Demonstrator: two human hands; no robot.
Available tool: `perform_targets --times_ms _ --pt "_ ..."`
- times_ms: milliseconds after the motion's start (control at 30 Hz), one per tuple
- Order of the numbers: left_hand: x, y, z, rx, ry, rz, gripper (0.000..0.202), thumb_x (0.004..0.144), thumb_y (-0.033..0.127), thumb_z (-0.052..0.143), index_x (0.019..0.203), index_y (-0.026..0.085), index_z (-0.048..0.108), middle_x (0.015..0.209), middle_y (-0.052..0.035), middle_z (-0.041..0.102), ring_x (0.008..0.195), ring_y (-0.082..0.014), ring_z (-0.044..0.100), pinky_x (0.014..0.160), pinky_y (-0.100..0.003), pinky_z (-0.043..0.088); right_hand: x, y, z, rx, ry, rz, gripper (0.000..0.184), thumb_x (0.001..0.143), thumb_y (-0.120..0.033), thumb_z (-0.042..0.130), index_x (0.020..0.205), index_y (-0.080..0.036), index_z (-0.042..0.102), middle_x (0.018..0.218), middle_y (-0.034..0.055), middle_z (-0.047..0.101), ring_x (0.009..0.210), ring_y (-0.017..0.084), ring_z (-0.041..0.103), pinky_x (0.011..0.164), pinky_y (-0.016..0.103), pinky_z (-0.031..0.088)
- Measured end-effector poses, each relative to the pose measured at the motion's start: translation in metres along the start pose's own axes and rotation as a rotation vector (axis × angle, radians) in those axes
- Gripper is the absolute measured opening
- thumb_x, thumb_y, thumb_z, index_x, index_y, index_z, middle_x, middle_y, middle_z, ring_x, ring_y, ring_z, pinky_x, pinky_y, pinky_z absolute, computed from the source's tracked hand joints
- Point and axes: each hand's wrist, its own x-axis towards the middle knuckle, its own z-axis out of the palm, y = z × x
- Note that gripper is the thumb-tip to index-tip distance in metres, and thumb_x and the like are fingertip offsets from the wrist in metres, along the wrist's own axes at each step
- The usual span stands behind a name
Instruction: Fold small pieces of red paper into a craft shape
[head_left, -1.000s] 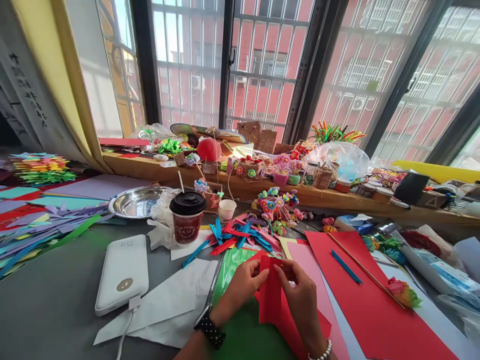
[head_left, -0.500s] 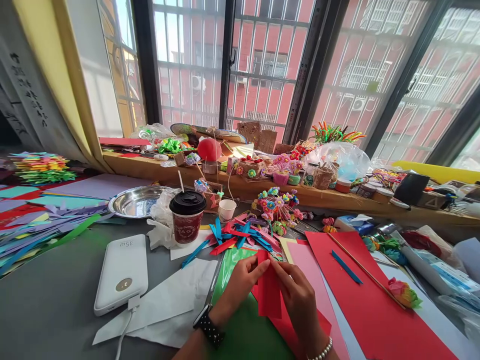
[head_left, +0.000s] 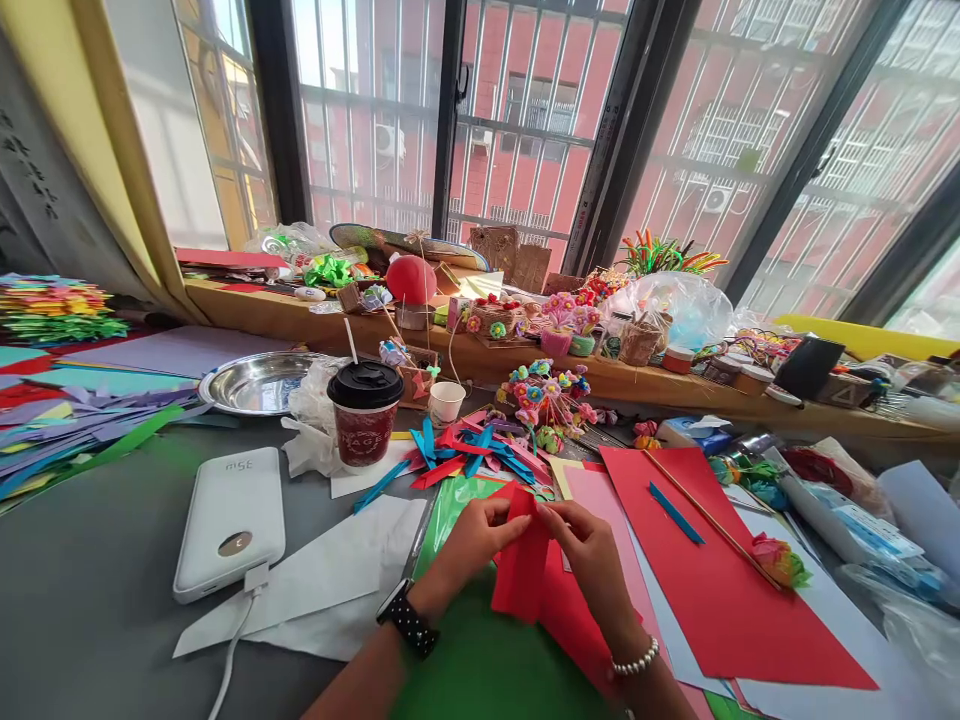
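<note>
Both my hands hold a folded piece of red paper just above a green sheet at the table's near edge. My left hand, with a black watch on its wrist, pinches the paper's top left corner. My right hand, wearing a pearl bracelet, pinches the top right part, fingertips almost meeting the left ones. The paper hangs down between the hands and hides part of another red piece under it.
A white power bank with a cable lies to the left, on white paper. A lidded coffee cup, a steel bowl, paper strips, a large red sheet with a stick and paper flowers fill the table. The windowsill holds craft items.
The view has shifted slightly, so everything sits lower left in frame. My hands have stayed on the red paper, working its top edge, fingertips now closer together.
</note>
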Motion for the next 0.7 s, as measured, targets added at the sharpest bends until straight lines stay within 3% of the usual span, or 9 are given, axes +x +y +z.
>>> perform_targets --times_ms 133,367,533,700 --pt "-0.0002 -0.0014 0.0011 0.072 0.004 0.014 0.032 0.066 0.041 0.052 0.068 0.01 0.06 0.061 -0.0015 0.056 0.058 -0.0131 0.047 0.05 -0.021 0.034 0.0 0.0045 -0.0003 0.1 -0.042 0.124 0.029 0.071 -0.041 0.051 0.075 -0.016 0.064 0.072 0.006 0.064 0.07 0.02 0.056 0.061 0.026 0.045" --pt "0.0014 -0.0047 0.0019 0.151 0.015 0.008 0.031 0.068 0.04 0.05 0.063 0.01 0.057 0.056 0.0005 0.049 0.053 -0.0105 0.041 0.046 -0.02 0.03 0.0 0.008 0.0015 0.115 -0.023 0.149 0.027 0.069 -0.04 0.053 0.073 -0.015 0.063 0.07 0.0063 0.062 0.068 0.02 0.055 0.059 0.027 0.043" --pt "0.0003 -0.0013 0.002 0.115 -0.039 -0.006 0.028 0.066 0.038 0.052 0.057 0.011 0.053 0.052 0.0034 0.043 0.05 -0.0081 0.036 0.044 -0.019 0.026 0.0 0.0041 0.0011 0.217 -0.047 0.195 0.027 0.068 -0.039 0.054 0.073 -0.014 0.063 0.071 0.0059 0.062 0.07 0.02 0.054 0.061 0.028 0.042" --pt "-0.0007 0.0004 0.0023 0.101 -0.056 0.002 0.027 0.066 0.037 0.053 0.061 0.011 0.056 0.054 0.0029 0.045 0.051 -0.0084 0.037 0.046 -0.019 0.028 -0.0017 0.0023 0.0006 0.257 -0.034 0.201 0.025 0.068 -0.038 0.056 0.07 -0.014 0.063 0.068 0.0041 0.061 0.067 0.017 0.052 0.059 0.025 0.041"
